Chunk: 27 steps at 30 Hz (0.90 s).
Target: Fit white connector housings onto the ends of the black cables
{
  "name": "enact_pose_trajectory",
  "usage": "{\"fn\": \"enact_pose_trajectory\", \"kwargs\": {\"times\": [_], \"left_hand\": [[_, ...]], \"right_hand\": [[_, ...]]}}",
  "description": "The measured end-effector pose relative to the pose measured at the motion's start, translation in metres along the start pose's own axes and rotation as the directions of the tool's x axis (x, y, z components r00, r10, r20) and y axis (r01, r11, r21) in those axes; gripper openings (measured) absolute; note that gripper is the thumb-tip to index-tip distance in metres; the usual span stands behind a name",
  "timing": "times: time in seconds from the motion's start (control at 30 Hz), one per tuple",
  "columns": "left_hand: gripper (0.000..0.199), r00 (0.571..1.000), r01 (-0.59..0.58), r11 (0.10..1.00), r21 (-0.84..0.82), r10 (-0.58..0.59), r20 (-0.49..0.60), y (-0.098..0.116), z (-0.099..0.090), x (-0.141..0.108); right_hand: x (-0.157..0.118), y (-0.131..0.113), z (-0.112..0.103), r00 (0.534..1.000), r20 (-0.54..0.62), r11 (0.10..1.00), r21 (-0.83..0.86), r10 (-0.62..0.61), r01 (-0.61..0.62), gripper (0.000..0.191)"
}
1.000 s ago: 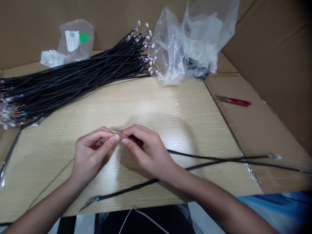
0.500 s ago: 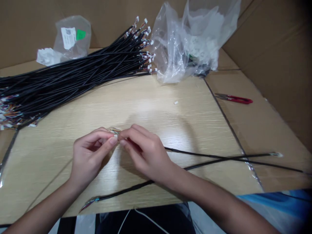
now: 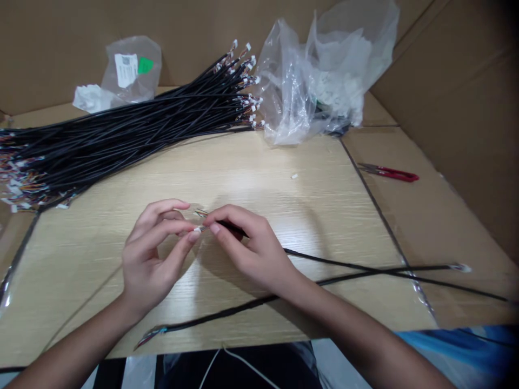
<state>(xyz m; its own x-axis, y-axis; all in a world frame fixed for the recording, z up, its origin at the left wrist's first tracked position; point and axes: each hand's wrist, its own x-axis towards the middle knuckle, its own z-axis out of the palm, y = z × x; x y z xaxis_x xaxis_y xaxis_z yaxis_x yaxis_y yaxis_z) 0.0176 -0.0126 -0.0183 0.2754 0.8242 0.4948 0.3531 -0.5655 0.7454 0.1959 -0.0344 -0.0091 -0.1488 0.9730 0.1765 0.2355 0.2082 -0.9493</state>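
Note:
My left hand (image 3: 156, 248) pinches a small white connector (image 3: 197, 229) between thumb and index finger, its other fingers raised. My right hand (image 3: 247, 240) is closed round the end of a black cable (image 3: 344, 263), from which thin coloured wires (image 3: 200, 213) stick out toward the left hand. At least one wire seems to run to the connector, though the fingertips partly hide the join. Under my right forearm passes a second black cable (image 3: 221, 314), lying on the table, with loose wire ends at its left tip.
A big bundle of black cables (image 3: 133, 129) with white connectors lies at the back left. Behind it is a labelled clear bag (image 3: 132, 70); to its right stand plastic bags (image 3: 332, 75) of white parts. Red thread snips (image 3: 389, 172) and a loose white connector (image 3: 294, 176) lie on the right.
My left hand's fingers have spread, and the white connector shows between thumb and index finger. My right hand has shifted slightly right, exposing the cable end. The view has tilted a little.

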Motion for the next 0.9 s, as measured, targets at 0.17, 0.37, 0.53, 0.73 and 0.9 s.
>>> {"fn": "enact_pose_trajectory", "kwargs": {"times": [0.17,0.37,0.53,0.73,0.9], "left_hand": [[0.015,0.999,-0.033,0.999,-0.010,0.034,0.038,-0.0005,-0.0011,-0.0004],[0.016,0.995,-0.100,0.995,0.029,0.099,0.023,0.0010,-0.0002,-0.0012],[0.016,0.984,-0.179,0.977,0.115,0.179,0.004,0.0008,0.0015,-0.0029],[0.017,0.970,-0.237,0.952,0.195,0.242,0.000,-0.0021,0.0028,-0.0045],[0.018,0.943,-0.326,0.915,0.237,0.332,0.013,-0.0035,0.0012,-0.0032]], "right_hand": [[-0.0001,0.0017,0.0003,1.000,0.012,1.000,-0.008,0.006,-0.006,0.013],[-0.0005,0.0000,-0.0010,1.000,0.010,1.000,-0.015,0.013,-0.013,0.013],[-0.0001,0.0000,-0.0001,1.000,0.001,1.000,0.009,0.029,-0.029,0.012],[-0.0011,0.0011,-0.0005,0.998,0.023,0.994,0.086,0.067,-0.068,0.010],[-0.0017,0.0036,-0.0005,0.994,0.040,0.975,0.197,0.098,-0.104,0.010]]}}
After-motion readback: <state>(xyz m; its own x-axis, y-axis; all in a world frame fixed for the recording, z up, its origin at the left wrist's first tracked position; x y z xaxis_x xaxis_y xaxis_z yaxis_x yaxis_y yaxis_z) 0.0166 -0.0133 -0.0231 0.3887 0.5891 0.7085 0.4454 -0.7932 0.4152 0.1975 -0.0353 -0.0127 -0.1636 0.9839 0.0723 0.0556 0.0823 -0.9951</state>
